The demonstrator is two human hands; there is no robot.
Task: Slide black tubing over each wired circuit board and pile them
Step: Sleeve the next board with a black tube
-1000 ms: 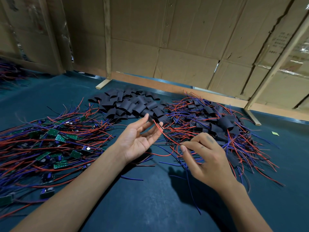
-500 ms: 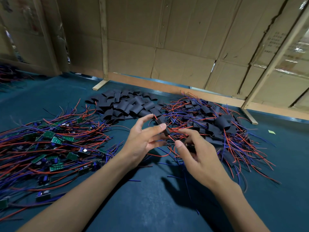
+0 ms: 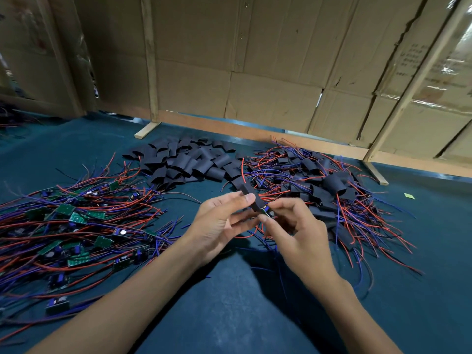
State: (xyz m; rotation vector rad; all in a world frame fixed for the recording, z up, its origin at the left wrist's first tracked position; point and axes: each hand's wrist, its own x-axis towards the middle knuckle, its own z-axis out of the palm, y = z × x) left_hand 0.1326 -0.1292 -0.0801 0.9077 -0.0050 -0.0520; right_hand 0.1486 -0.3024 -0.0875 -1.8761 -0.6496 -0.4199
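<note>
Now joined above the dark blue desk [image 3: 229, 315], the hands meet where a second ago they were apart: the left hand [image 3: 219, 221], then open-palmed, pinches a black tube [image 3: 251, 198], and the right hand [image 3: 296, 231] pinches a small green circuit board [image 3: 267, 211] at the tube's lower mouth. Sleeving looks just begun. The tube is flat and matte; red and blue wires trail below. Sleeved boards [image 3: 329, 190] pile right.

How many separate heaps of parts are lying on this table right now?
3: bare wired boards at left, empty black tubing at back centre, sleeved boards at right. More wires at the far-left edge may be another.
</note>
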